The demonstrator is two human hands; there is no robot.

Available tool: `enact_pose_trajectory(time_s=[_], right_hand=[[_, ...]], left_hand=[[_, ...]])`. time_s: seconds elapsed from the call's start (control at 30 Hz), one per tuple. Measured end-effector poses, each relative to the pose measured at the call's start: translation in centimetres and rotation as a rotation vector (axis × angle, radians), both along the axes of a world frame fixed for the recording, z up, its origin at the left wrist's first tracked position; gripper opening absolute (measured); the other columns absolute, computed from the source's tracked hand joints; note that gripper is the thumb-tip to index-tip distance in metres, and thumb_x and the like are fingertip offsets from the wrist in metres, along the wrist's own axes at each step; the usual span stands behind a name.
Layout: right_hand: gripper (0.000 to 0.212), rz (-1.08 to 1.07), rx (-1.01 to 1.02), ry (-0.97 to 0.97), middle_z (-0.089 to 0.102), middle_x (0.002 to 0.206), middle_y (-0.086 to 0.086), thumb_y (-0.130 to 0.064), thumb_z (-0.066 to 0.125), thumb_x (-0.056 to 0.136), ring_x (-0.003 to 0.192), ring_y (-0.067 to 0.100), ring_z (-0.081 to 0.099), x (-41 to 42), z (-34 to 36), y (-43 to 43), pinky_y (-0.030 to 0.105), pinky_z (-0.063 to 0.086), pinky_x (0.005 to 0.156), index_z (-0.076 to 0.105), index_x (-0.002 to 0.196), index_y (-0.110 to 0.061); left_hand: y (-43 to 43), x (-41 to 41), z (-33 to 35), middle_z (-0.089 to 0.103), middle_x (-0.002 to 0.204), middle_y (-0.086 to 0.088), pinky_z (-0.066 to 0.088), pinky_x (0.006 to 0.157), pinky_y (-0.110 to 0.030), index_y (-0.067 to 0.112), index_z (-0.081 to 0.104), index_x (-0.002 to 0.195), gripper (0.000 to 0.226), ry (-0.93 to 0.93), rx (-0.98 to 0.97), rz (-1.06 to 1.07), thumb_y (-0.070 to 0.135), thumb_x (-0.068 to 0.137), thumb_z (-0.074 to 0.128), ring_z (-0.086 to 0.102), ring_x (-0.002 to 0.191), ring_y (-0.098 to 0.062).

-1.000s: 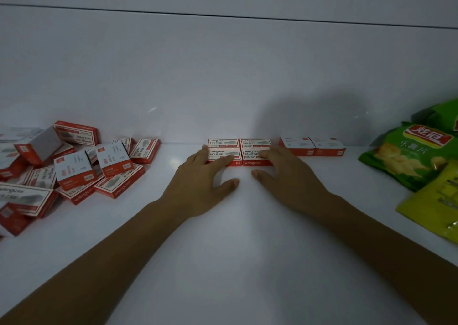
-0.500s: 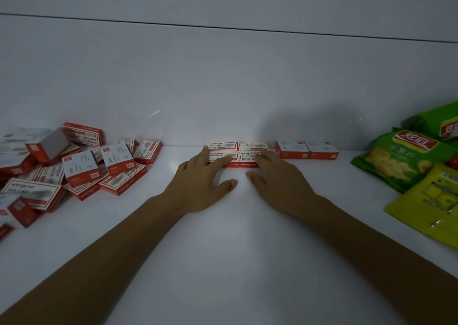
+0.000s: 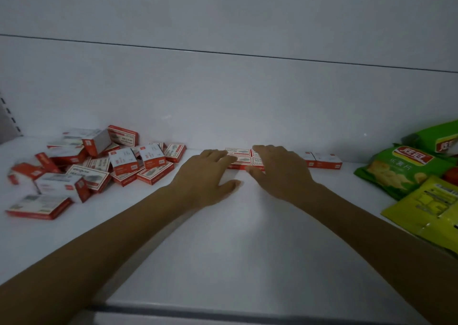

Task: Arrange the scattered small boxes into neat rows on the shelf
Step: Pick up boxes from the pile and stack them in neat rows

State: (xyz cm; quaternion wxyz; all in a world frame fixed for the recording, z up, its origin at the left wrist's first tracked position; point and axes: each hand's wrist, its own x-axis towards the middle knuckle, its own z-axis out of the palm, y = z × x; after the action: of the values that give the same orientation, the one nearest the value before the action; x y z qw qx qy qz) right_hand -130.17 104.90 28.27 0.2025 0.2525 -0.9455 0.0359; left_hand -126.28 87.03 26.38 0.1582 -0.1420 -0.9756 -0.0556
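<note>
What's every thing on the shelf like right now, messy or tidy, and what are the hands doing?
Box pile: jumbled, some tipped, some leaning on others.
Middle boxes: flat, tidy block by the back wall.
Two boxes on the right: flat, side by side.
Left hand: open, fingers on the middle boxes.
Right hand: open, fingers on the middle boxes.
Green chip bag: lying down.
Yellow bag: lying down.

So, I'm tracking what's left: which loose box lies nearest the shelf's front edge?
The flat box at far left, lying on its broad face, in front of all the other scattered boxes.
</note>
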Motion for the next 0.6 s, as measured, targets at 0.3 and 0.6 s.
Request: enact_pose_trajectory(time_s=[0.3, 0.6], right_hand=[[0.054, 0.273, -0.055, 0.068, 0.067, 0.108, 0.005, -0.053, 0.042, 0.085, 0.096, 0.025, 0.062, 3.2, -0.1, -8.7, 0.035, 0.048, 0.077, 0.060, 0.118, -0.014], [0.040, 0.536, -0.153, 0.057, 0.065, 0.114, 0.003, -0.041, 0.051, 0.089, 0.101, 0.023, 0.059, 5.9, 0.3, -21.2, 0.035, 0.044, 0.084, 0.060, 0.117, -0.015]], left_hand=[[-9.1, 8.2, 0.1, 0.061, 0.125, -0.001, 0.043, 0.094, -0.040, 0.022, 0.055, 0.126, 0.051, 0.049, -0.146, 0.051, 0.050, 0.088, 0.036, 0.057, 0.115, -0.023], [-19.1, 14.0, 0.7, 0.067, 0.113, -0.002, 0.048, 0.079, -0.032, 0.017, 0.062, 0.115, 0.040, 0.230, -0.035, 0.012, 0.042, 0.091, 0.042, 0.061, 0.101, -0.022]])
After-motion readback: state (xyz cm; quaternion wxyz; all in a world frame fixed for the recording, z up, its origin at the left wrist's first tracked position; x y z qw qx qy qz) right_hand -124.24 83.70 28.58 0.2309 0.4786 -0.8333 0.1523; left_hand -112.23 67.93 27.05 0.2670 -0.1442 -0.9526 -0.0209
